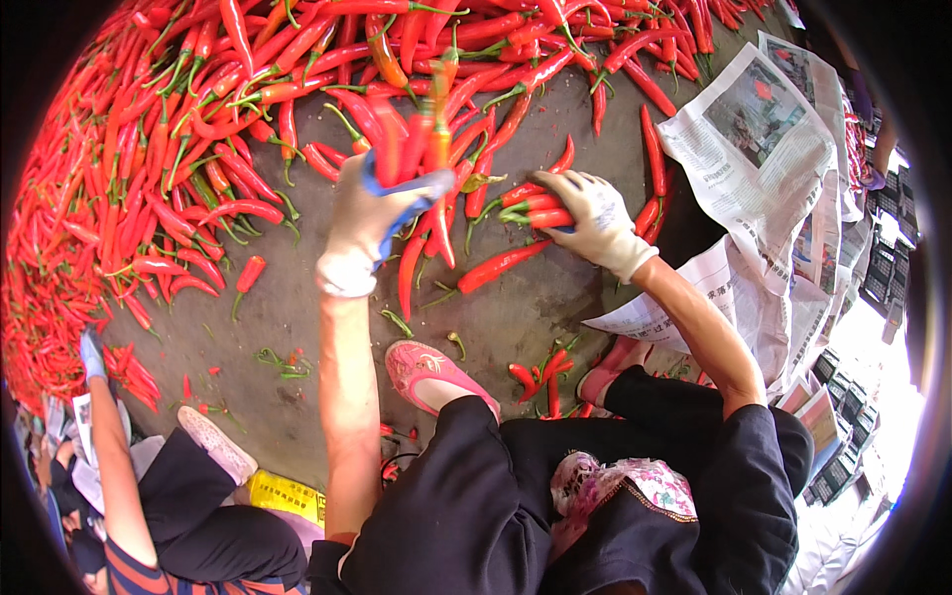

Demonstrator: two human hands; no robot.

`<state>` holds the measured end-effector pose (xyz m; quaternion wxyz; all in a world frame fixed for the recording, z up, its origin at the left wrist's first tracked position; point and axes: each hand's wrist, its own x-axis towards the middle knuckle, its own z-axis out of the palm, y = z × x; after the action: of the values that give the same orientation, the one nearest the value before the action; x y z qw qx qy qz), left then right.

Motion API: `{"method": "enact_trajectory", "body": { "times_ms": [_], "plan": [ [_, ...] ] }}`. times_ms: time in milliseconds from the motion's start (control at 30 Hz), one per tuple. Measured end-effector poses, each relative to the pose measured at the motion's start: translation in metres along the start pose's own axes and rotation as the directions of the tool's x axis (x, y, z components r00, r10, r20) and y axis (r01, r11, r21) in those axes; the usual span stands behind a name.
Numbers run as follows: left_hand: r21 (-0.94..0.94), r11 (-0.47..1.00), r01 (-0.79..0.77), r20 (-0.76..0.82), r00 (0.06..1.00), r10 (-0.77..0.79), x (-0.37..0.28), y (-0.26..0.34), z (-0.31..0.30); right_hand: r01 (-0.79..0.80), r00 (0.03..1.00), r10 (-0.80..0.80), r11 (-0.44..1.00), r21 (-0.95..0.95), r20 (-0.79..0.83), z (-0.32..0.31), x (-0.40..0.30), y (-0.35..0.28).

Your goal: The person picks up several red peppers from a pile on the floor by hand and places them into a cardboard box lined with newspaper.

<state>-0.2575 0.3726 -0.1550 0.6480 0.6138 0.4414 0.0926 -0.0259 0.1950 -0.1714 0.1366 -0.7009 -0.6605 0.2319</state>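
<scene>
My left hand, in a white work glove with a blue palm, grips several red chili peppers pointing up. Motion blurs their tips and stems. In a matching glove, my right hand is closed around a small bunch of red chilies, their green stems facing left. Just below that bunch, a single long chili lies on the dark floor. Beyond both hands spreads a large heap of red chilies, a few of them partly green or brownish.
Newspaper sheets hang over something dark at the right, with black plastic crates behind. Loose chilies and stem scraps lie near my pink shoes. A co-worker's gloved hand touches the heap at left, beside a yellow bag.
</scene>
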Motion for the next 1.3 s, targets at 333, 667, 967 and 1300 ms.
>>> {"method": "enact_trajectory", "body": {
  "times_ms": [333,667,967,1300],
  "plan": [
    [-0.82,0.559,-0.12,-0.104,0.993,0.06,-0.087,-0.048,-0.026,0.396,0.876,-0.359,0.917,-0.054,0.323,-0.011,0.0,-0.057],
    [-0.57,0.821,-0.039,-0.301,0.939,-0.165,-0.11,-0.067,-0.017,0.298,0.875,-0.141,0.911,-0.284,0.463,0.037,-0.001,-0.093],
    [0.735,0.673,0.084,-0.28,0.941,0.188,-0.11,-0.079,0.042,-0.063,0.969,-0.023,0.939,0.338,0.244,-0.003,0.012,-0.049],
    [0.294,0.956,0.011,-0.185,0.982,0.046,-0.135,-0.091,-0.002,0.005,0.986,0.002,0.999,-0.044,0.164,0.009,0.035,-0.037]
  ]
}}
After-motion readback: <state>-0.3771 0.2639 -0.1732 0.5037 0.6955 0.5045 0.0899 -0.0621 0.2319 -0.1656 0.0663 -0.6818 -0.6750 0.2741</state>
